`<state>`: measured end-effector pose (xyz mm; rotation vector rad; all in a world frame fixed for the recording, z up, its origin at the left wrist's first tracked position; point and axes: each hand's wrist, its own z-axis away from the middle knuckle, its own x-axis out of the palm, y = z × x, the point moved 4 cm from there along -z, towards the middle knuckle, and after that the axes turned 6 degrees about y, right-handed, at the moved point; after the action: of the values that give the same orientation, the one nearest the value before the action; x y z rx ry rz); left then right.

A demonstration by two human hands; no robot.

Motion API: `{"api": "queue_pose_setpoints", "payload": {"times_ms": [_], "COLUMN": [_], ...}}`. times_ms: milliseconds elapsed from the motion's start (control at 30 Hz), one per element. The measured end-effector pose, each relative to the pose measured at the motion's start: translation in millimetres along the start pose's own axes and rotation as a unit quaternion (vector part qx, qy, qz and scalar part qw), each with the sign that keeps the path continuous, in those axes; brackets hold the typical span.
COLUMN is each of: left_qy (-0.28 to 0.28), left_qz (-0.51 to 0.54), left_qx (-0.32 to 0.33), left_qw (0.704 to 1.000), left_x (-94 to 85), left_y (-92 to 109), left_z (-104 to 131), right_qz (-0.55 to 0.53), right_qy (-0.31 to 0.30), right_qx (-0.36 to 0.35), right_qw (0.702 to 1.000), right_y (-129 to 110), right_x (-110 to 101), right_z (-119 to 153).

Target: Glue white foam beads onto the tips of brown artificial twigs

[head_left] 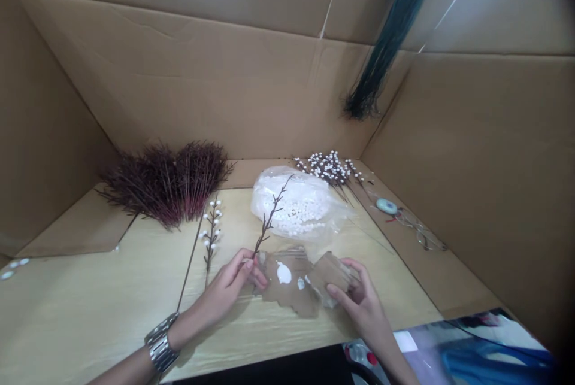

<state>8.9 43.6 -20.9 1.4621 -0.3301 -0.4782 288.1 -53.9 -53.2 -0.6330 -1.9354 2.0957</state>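
My left hand [240,277] pinches the lower end of a bare brown artificial twig [268,223], which leans up to the right. Between thumb and fingers, my right hand [357,295] grips a torn cardboard piece [330,274]. Its left side overlaps a larger torn cardboard sheet [287,298] bearing a white blob [284,273] that looks like glue. Behind them lies a clear plastic bag [269,184] of small white balls [294,217]. Left of my left hand is a twig with white berries [211,235] on the table.
Brown bare twigs [166,184] are heaped at the back left. White-berried stems [330,166] lie at the back right, near a pale blue oval object [386,206] and eyeglasses [426,238]. Dark green strands [390,38] hang above. Cardboard walls [202,85] enclose the table [90,313].
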Motion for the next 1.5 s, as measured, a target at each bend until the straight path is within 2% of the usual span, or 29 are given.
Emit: {"api": "queue_pose_setpoints", "payload": {"times_ms": [100, 167, 333, 467, 567, 700, 933, 1200, 1367, 1500], "left_qy": [0.0, 0.009, 0.014, 0.011, 0.008, 0.007, 0.005, -0.004, -0.003, 0.005], "left_qz": [0.015, 0.026, 0.055, 0.046, 0.039, 0.034, 0.033, 0.015, 0.019, 0.023], "left_qx": [0.006, 0.013, 0.015, 0.011, 0.008, 0.008, -0.003, -0.001, 0.003, 0.0], "left_qw": [1.0, 1.0, 0.998, 0.999, 0.999, 0.999, 0.999, 1.0, 1.0, 1.0], "left_x": [1.9, 2.4, 3.9, 4.5, 4.9, 6.2, 7.3, 5.8, 5.8, 6.1], "left_y": [0.1, -0.1, -1.6, -1.0, -1.2, -2.3, 2.2, 0.9, 0.6, 1.7], "left_z": [0.4, 0.6, 1.5, 2.7, 3.1, 3.2, 4.4, 5.2, 5.5, 5.6], "right_qz": [-0.095, -0.1, -0.043, 0.061, 0.091, 0.092, 0.156, 0.188, 0.107, 0.043], "right_qy": [0.02, 0.019, 0.027, 0.049, -0.006, -0.082, -0.104, -0.129, -0.088, -0.082], "right_qx": [0.02, 0.012, -0.042, -0.108, -0.122, -0.135, -0.179, -0.168, -0.137, -0.096], "right_qw": [0.995, 0.995, 0.998, 0.991, 0.988, 0.983, 0.966, 0.959, 0.981, 0.991], "right_y": [-1.7, -8.3, -29.9, -37.2, -37.1, -41.9, -46.0, -48.1, -54.0, -55.0], "right_x": [-2.4, -1.2, 0.7, -1.1, 7.9, 30.6, 53.8, 55.7, 44.9, 37.7], "right_z": [-7.1, -11.4, -16.7, -13.0, -7.7, -3.8, -7.6, -6.6, -6.8, -19.6]}}
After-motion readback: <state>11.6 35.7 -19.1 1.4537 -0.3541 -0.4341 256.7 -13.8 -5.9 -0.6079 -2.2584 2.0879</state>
